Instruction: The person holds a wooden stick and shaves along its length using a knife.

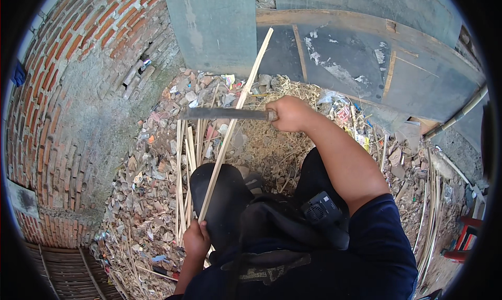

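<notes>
Strip: a long bamboo strip [235, 117] is gripped at its lower end by the left hand [196, 241].
Blade: a dark knife [225, 113] is held across the strip by the right hand [288, 113].
Ground: cut slats [184, 159] are laid left of the strip, on rubble [141, 185].

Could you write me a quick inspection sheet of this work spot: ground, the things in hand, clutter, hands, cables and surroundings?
Surface: ground strewn with rubble, shavings and scraps.
Job's things: long bamboo strip slanting over the knee; long dark blade laid across it.
Clutter: loose bamboo slats lying on the rubble beside the knee.
Hands: left hand grips the strip's lower end; right hand grips the blade's handle.
Cables: nothing seen.
Surroundings: brick wall at left, grey boards ahead, bamboo pole at right.
</notes>
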Motion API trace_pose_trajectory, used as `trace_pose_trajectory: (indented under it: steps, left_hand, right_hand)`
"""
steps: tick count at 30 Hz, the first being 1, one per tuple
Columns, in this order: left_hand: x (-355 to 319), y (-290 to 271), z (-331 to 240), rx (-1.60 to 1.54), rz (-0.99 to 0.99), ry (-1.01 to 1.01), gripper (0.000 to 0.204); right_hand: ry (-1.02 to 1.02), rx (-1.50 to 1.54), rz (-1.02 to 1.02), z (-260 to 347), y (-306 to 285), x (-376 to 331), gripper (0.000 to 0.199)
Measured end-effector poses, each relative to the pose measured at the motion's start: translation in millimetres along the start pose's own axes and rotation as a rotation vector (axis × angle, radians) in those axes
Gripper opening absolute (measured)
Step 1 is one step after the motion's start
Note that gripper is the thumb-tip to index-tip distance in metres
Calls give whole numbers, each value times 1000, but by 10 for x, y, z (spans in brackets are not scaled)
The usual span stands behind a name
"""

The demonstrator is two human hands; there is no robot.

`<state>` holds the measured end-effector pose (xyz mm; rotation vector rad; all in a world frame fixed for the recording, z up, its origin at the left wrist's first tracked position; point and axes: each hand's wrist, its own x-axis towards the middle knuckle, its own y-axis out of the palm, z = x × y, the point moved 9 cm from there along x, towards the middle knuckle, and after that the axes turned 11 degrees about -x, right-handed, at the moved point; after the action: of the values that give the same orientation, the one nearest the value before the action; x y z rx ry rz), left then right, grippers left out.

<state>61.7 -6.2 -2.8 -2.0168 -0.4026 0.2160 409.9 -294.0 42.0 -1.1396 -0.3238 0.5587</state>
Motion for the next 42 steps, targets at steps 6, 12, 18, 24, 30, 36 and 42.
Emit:
trace_pose_trajectory:
  steps: [6, 12, 18, 24, 30, 36, 42]
  left_hand:
    - [-21, -57, 33, 47, -35, 22, 28]
    - [132, -51, -135, 29, 82, 31, 30]
    - [57, -67, -73, 30, 65, 1, 30]
    - [-82, -128, 62, 70, 60, 14, 28]
    - [-56, -168, -82, 70, 108, 19, 22]
    - [-99, -125, -5, 15, 168, 16, 25]
    - [-62, -113, -10, -45, 197, -9, 23]
  right_hand:
    - [-151, -97, 91, 284, 113, 36, 28]
    - [152, -5, 31, -685, 339, 222, 29]
    - [56, -10, 20, -130, 116, 65, 29]
    - [-177, -217, 125, 282, 236, 20, 30]
    - [87, -146, 47, -408, 257, 176, 32]
    - [57, -154, 87, -40, 57, 18, 30]
    - [-167, -300, 152, 383, 251, -45, 29]
